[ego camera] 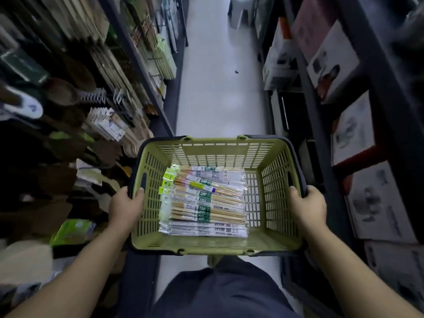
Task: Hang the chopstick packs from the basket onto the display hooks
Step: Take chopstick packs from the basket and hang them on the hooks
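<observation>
A green plastic basket [213, 146] with a dark rim is held in front of me over the aisle floor. Several clear chopstick packs [204, 200] lie flat in a pile on its bottom, toward the left side. My left hand [125, 207] grips the basket's left rim, thumb hooked inside. On the opposite rim, my right hand [307, 207] grips in the same way. Display hooks [119, 97] stick out of the shelving on the left, loaded with wooden utensils and similar packs.
Narrow shop aisle with a pale floor [215, 83] running ahead. Left shelving [128, 49] holds hanging wooden goods. Right shelves [321, 65] carry boxed appliances. A small dark speck [236, 71] lies on the floor. My dark-trousered legs show below the basket.
</observation>
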{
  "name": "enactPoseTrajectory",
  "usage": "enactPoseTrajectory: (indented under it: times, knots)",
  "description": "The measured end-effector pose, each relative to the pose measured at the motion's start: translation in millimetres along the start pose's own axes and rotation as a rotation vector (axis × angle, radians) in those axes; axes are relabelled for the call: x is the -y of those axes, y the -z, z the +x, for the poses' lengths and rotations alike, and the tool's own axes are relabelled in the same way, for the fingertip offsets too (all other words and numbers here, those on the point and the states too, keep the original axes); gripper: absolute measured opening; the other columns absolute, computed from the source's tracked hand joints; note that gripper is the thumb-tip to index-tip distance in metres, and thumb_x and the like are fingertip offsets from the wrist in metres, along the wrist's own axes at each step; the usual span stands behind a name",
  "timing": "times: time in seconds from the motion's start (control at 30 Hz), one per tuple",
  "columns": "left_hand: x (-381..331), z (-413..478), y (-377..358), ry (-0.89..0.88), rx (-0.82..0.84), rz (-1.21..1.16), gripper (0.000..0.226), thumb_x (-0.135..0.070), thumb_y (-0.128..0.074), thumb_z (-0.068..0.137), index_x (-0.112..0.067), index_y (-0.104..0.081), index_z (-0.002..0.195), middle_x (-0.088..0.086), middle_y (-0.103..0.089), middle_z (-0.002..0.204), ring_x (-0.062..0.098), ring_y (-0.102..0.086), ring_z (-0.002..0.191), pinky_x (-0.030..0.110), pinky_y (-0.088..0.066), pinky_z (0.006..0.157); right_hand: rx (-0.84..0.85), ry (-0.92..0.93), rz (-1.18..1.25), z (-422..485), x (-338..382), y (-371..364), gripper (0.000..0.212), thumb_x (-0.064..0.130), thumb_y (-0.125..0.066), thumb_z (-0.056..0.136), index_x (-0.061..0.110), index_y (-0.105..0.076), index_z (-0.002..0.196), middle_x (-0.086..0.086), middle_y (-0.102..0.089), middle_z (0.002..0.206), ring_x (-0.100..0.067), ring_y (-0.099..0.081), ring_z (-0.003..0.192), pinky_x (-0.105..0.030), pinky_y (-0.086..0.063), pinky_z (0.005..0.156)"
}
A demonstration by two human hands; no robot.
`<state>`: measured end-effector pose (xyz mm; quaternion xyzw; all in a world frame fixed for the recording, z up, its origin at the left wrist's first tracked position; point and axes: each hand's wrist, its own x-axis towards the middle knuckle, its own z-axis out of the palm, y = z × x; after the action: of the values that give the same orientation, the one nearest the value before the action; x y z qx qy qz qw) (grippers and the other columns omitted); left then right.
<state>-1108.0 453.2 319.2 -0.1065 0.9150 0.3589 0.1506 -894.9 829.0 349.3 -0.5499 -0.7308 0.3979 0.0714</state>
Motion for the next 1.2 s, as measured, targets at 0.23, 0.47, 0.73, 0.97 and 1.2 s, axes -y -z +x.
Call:
enactPoseTrajectory:
  times: [0.23,0.47,0.73,0.97,1.2]
  knots:
    - [-117,126,-20,-0.043,0.010,0.005,0.022,-0.031,-0.063,0.099,-0.013,-0.064,0.086,0.017,-0.070,0.079,0.039,-0.068,0.073,0.051,-0.058,0.071,-0.019,-0.004,-0.002,120,106,-28,0.027,0.037,-0.058,0.096,0.011,-0.065,0.098,-0.005,-0.069,0.089,-0.030,-0.066,0.084,-0.035,-0.050,0.069]
    - [-231,271,-54,-0.080,0.025,-0.021,0.023,-0.026,-0.064,0.099,-0.014,-0.064,0.080,0.008,-0.064,0.066,0.033,-0.062,0.063,0.032,-0.044,0.057,-0.078,-0.009,0.005,250,208,-71,0.021,0.033,-0.060,0.095,0.013,-0.064,0.088,-0.001,-0.065,0.078,-0.028,-0.062,0.076,-0.033,-0.042,0.068]
    - [-373,430,-86,-0.097,0.060,-0.027,0.024,-0.026,-0.065,0.097,-0.005,-0.068,0.086,0.018,-0.069,0.077,0.034,-0.065,0.073,0.042,-0.052,0.067,-0.154,-0.029,-0.005,396,336,-109,0.055,0.038,-0.059,0.098,-0.001,-0.055,0.135,-0.021,-0.064,0.127,-0.041,-0.059,0.119,-0.044,-0.047,0.096]
    - [-482,555,-124,-0.108,0.038,-0.041,0.026,-0.025,-0.065,0.097,-0.004,-0.067,0.083,0.021,-0.068,0.074,0.039,-0.068,0.072,0.045,-0.054,0.068,-0.157,-0.010,0.005,528,436,-136,0.042,0.034,-0.059,0.098,-0.001,-0.062,0.120,-0.010,-0.065,0.095,-0.033,-0.063,0.092,-0.039,-0.047,0.079]
    - [-588,671,-165,-0.074,0.011,0.001,0.027,-0.028,-0.065,0.098,-0.005,-0.065,0.083,0.022,-0.067,0.071,0.040,-0.067,0.070,0.041,-0.050,0.061,-0.070,-0.029,-0.033,674,534,-166,0.033,0.034,-0.057,0.097,0.003,-0.063,0.107,-0.014,-0.068,0.096,-0.040,-0.066,0.096,-0.038,-0.052,0.071]
